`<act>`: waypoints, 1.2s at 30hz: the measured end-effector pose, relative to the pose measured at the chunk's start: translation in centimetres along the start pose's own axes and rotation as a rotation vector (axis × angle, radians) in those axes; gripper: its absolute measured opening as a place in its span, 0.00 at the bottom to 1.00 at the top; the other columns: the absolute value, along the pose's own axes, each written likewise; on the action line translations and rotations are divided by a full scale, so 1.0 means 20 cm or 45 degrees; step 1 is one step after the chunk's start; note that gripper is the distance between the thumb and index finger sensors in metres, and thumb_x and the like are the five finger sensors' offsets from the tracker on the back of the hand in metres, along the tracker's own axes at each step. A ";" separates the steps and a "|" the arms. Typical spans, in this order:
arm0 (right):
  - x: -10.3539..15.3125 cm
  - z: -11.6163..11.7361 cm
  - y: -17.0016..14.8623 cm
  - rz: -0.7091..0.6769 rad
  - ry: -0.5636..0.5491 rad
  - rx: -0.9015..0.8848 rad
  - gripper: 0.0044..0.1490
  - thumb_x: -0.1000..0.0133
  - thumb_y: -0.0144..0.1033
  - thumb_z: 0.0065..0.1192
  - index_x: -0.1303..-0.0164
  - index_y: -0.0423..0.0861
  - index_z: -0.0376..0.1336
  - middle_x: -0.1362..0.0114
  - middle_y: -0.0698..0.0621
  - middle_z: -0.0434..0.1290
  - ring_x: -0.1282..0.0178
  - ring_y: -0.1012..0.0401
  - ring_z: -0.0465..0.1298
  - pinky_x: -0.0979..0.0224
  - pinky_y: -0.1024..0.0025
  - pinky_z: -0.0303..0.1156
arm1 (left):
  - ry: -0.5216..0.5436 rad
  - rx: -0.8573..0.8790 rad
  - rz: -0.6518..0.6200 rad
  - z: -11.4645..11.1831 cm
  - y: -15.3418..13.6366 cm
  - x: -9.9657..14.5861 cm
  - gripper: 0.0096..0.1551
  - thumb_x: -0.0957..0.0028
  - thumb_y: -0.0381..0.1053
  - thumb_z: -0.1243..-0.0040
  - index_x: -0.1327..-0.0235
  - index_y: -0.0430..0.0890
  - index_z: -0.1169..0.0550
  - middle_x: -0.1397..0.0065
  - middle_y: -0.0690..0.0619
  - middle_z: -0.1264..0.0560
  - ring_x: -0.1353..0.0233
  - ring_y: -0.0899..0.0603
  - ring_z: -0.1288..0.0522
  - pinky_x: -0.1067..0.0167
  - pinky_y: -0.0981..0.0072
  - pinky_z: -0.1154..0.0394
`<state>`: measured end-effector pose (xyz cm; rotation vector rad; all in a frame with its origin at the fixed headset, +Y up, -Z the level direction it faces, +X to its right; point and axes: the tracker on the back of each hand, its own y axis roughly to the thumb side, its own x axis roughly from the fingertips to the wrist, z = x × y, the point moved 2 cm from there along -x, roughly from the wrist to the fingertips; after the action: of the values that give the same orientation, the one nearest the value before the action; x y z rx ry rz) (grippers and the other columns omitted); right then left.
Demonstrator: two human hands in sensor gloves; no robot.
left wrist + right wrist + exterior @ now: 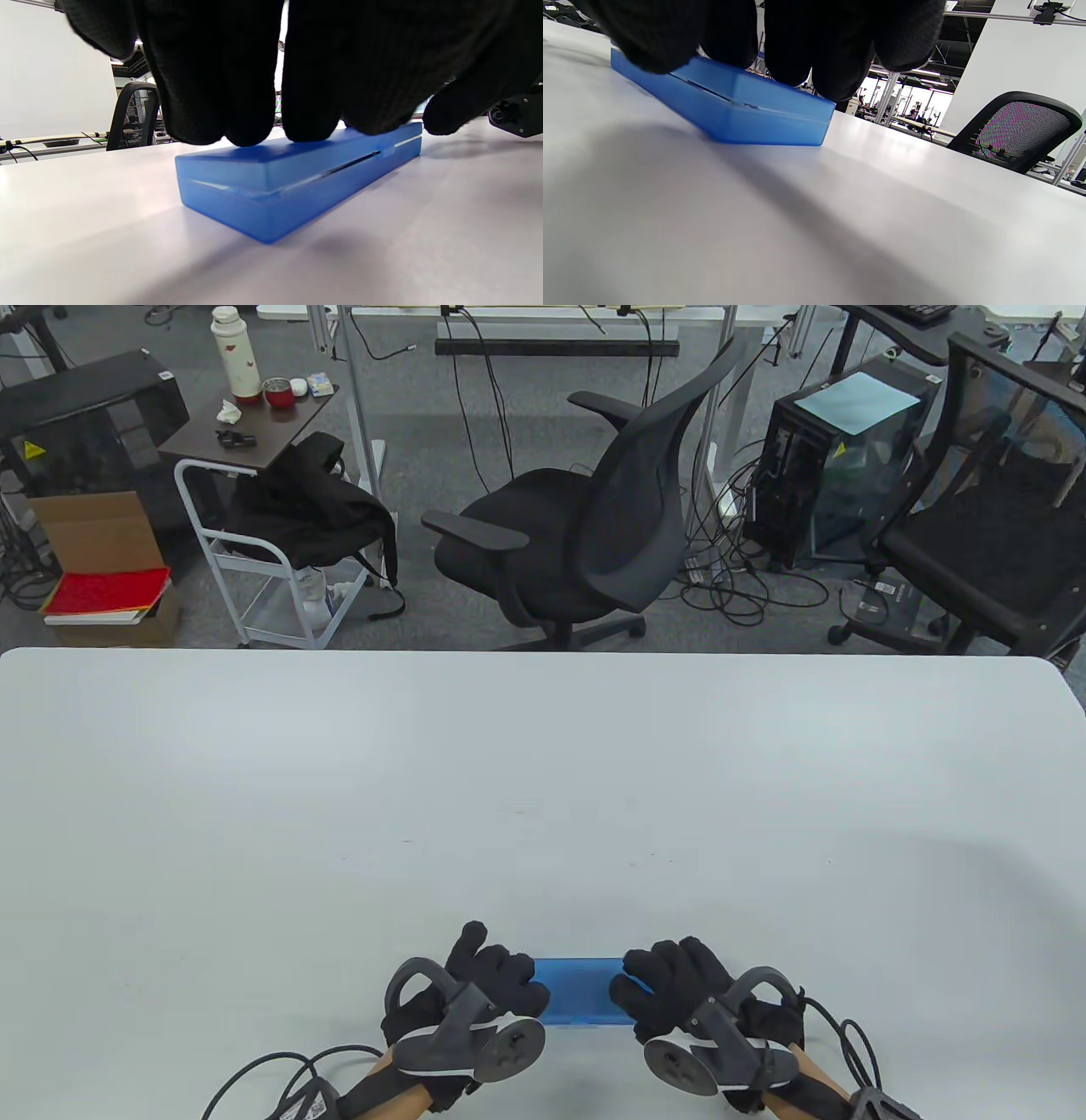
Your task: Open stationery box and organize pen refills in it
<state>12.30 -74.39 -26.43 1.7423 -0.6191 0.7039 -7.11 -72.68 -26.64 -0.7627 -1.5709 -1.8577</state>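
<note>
A translucent blue stationery box [581,988] lies flat near the table's front edge, its lid down. My left hand [501,980] curls over its left end and my right hand [657,984] over its right end. In the left wrist view the fingertips [237,110] press on the lid of the box [271,186], with the thumb down by the front seam. In the right wrist view the fingers [806,55] sit on the lid of the box [734,110], and the thumb is at its front edge. No pen refills show in any view.
The white table [543,780] stretches wide beyond the box. A black office chair [585,534] stands past the far edge, with a second chair [984,517] and a computer tower [840,466] at the right. Glove cables [271,1073] trail off the front edge.
</note>
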 end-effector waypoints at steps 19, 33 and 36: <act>-0.02 -0.01 -0.14 0.126 -0.004 -0.065 0.41 0.49 0.56 0.62 0.23 0.59 0.62 0.18 0.48 0.71 0.22 0.47 0.75 0.19 0.44 0.69 | 0.022 0.024 0.127 0.06 -0.08 -0.03 0.32 0.48 0.62 0.35 0.31 0.52 0.20 0.26 0.49 0.20 0.30 0.38 0.17 0.25 0.31 0.36; 0.12 0.11 -0.80 0.804 0.125 -0.239 0.51 0.47 0.60 0.59 0.13 0.54 0.52 0.09 0.38 0.60 0.15 0.39 0.68 0.18 0.40 0.65 | 0.042 0.106 0.751 0.00 -0.67 -0.06 0.44 0.44 0.63 0.40 0.15 0.48 0.36 0.13 0.41 0.34 0.18 0.26 0.33 0.24 0.27 0.42; 0.17 0.14 -0.90 0.935 0.143 -0.261 0.52 0.47 0.60 0.59 0.12 0.53 0.51 0.08 0.37 0.58 0.14 0.37 0.65 0.17 0.39 0.64 | -0.049 0.029 0.813 -0.07 -0.75 -0.01 0.46 0.43 0.64 0.40 0.14 0.49 0.38 0.11 0.41 0.37 0.17 0.25 0.36 0.24 0.26 0.44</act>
<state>27.96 -72.69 -36.33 1.2557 -1.2273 1.1813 -18.32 -72.10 -36.78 -1.1346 -1.1742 -1.3568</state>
